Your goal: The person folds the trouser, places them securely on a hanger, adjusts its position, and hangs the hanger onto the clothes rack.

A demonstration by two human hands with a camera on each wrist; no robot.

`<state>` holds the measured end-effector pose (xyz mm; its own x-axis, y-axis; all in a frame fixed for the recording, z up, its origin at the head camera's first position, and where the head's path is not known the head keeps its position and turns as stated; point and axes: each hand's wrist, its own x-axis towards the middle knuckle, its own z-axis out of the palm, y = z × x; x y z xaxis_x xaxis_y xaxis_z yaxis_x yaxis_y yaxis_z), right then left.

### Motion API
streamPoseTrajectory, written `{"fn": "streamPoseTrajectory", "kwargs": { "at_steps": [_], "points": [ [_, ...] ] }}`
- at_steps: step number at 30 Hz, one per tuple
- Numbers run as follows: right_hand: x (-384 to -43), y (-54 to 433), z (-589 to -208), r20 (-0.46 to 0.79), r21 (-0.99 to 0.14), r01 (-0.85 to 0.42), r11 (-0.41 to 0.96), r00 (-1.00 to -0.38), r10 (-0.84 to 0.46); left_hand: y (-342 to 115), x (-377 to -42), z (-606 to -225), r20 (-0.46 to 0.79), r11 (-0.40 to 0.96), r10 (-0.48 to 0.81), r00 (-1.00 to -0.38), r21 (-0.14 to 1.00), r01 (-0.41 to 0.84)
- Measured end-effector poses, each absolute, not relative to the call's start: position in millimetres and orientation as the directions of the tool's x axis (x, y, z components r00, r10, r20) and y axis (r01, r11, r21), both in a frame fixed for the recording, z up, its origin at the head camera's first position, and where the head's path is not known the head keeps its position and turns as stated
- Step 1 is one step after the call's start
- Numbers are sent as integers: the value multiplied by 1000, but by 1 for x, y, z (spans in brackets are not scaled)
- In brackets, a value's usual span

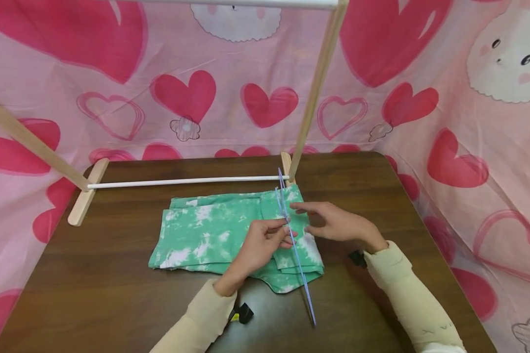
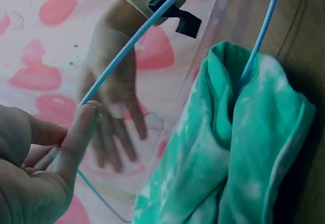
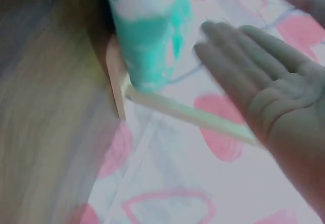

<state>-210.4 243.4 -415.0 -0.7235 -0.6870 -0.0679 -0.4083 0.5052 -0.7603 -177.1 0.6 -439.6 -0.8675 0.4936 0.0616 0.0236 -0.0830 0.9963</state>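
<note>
A thin blue-purple wire hanger (image 1: 301,267) is seen nearly edge-on in the head view. My left hand (image 1: 261,241) pinches its wire between thumb and fingers. Beneath lies a folded green-and-white tie-dye garment (image 1: 203,235), flat on the table. In the left wrist view, one stretch of the hanger (image 2: 263,28) runs down to a fold of the garment (image 2: 254,148); whether it goes inside I cannot tell. My right hand (image 1: 340,223), fingers extended and holding nothing, hovers just right of the hanger, over the garment's right end.
Behind the garment stands a wooden rack with a white lower bar (image 1: 194,181), a right post (image 1: 318,83) and a left foot (image 1: 88,193). The brown table (image 1: 92,294) extends around them. A pink heart-print cloth (image 1: 229,63) hangs behind and at the sides.
</note>
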Motion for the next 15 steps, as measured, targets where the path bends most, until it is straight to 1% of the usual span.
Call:
{"fn": "streamPoseTrajectory", "kwargs": {
  "at_steps": [3, 5, 7, 10, 15],
  "points": [
    [-203, 252, -410, 10, -846, -360, 392, -747, -665, 9, -175, -441, 83, -78, 461, -884, 996, 52],
    [-199, 254, -408, 32, -890, -315, 330, -765, -643, 15, -174, -442, 104, -53, 441, -891, 995, 90],
    [-195, 252, -408, 45, -908, -289, 303, -787, -616, 20, -173, -443, 124, -21, 454, -882, 991, 129],
    [-190, 248, -408, 61, -911, -274, 308, -828, -557, 26, -172, -442, 137, 30, 526, -839, 983, 179],
    [-182, 241, -405, 88, -876, -262, 404, -911, -402, 26, -171, -442, 143, 103, 646, -750, 957, 271]
  ]
}}
